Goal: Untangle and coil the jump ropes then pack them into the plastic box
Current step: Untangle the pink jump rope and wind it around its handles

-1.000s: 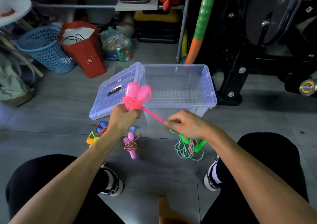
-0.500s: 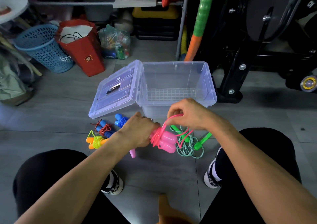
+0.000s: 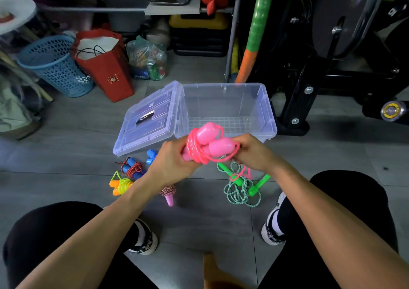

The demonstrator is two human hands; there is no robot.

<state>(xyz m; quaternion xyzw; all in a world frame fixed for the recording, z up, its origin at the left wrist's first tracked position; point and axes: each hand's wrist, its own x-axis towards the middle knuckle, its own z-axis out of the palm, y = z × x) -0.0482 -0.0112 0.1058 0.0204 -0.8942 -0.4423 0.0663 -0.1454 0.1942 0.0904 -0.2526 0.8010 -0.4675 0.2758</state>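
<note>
Grey floor tiles (image 3: 66, 151) run under everything, with clutter along the far wall: a blue perforated basket (image 3: 55, 67) at ten o'clock, a red paper bag (image 3: 106, 67) beside it bearing a small gold emblem too tiny to read, and a clear bag of bottles (image 3: 148, 60) next along. Black exercise equipment (image 3: 332, 45) fills the two o'clock corner; a round yellow badge (image 3: 392, 111) on it carries print I cannot make out.

At the centre stands the plastic box (image 3: 269, 116), with nothing in it, its lid (image 3: 150, 120) leaning against its nine o'clock side with a small label, unreadable.

Just in front of the box, the left hand (image 3: 174, 162) grips the handles of the pink jump rope (image 3: 208, 144), cord wound round them. The right hand (image 3: 254, 151) pinches a loop of that pink cord at three o'clock of the bundle.

On the floor beneath lie a blue-handled rope (image 3: 132, 167), an orange-handled yellow rope (image 3: 120, 184), a small pink-handled striped rope (image 3: 168, 194), and, at five o'clock, a loose green rope (image 3: 243, 189).
</note>
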